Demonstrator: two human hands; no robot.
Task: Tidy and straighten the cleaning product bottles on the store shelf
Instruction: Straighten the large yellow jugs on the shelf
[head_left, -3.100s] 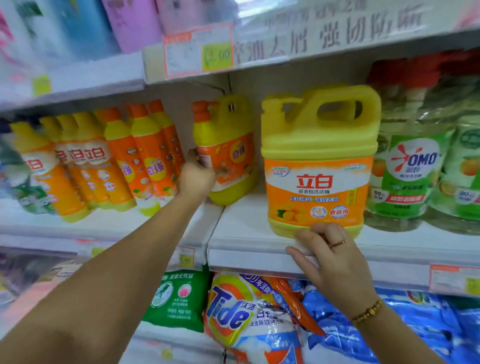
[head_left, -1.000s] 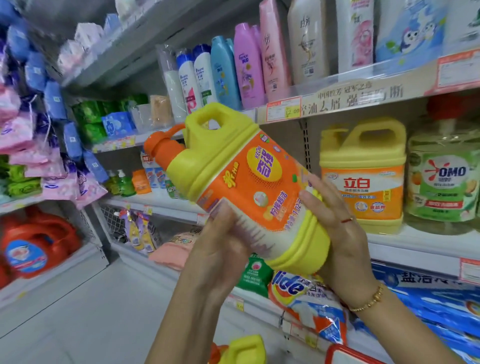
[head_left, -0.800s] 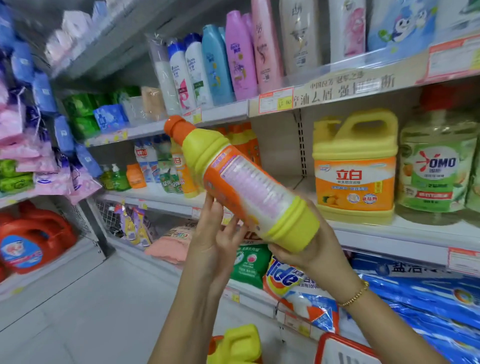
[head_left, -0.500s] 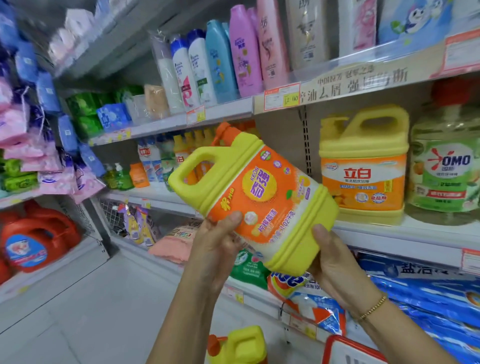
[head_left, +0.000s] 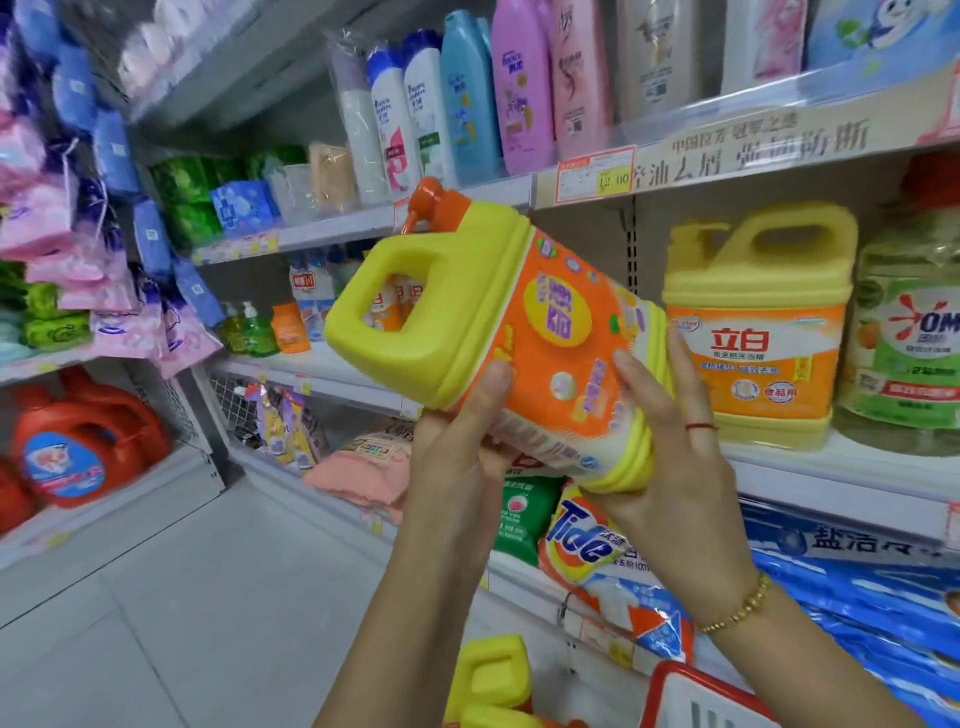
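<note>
Yellow-orange jug (head_left: 519, 332) hung in mid-air off the shelf (head_left: 857, 467), tilted: long axis ran from the orange cap at 11 o'clock to the base at 5. Left grip (head_left: 452, 467) clamped it from below, thumb on the label; right grip (head_left: 670, 467) wrapped the base end. Right was nearer the shelf; likely slot lay approx. 2 o'clock, beside the 立白 jug (head_left: 753, 338). Held label was sideways & blurred, unreadable. Legible: OMO bottle (head_left: 914, 338), Tide bag (head_left: 597, 551), price tag (head_left: 595, 174) "12.00".
</note>
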